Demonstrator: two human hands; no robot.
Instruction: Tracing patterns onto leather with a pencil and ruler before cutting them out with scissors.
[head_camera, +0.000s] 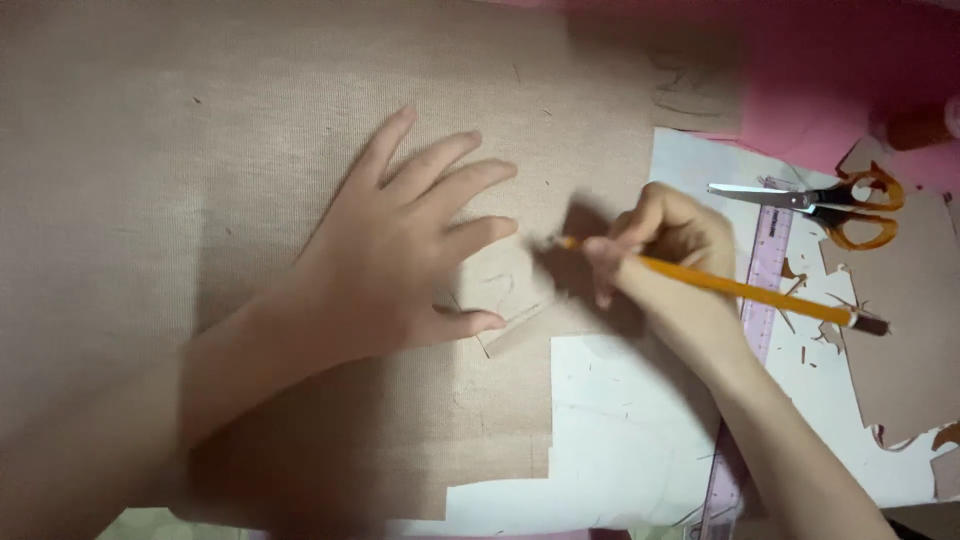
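Two bare hands work over a large sheet of tan fabric (250, 150) that covers most of the surface. The left hand (400, 250) lies flat on the fabric, palm down, its fingers (455, 190) spread apart and the thumb stretched out to the side, pressing the cloth in place. The right hand (665, 245) sits just to the right of it, its fingers curled and pinching a yellow pencil (740, 290) near the point. The pencil tip meets the fabric between the two hands, close to the left hand's fingertips, while the shaft slants down and to the right, ending in a dark eraser end. This part of the view is blurred, so the exact spot of the tip is hard to make out. Faint pencil lines show on the fabric beside the thumb. Under the fabric's lower right edge lies a white paper sheet (620, 430), and a translucent pink ruler (765, 270) runs beneath the right forearm. Orange-handled scissors (830, 205) rest well to the right, blades closed, near scraps of brown card (910, 330). Pink cloth (830, 70) shows at the upper right.
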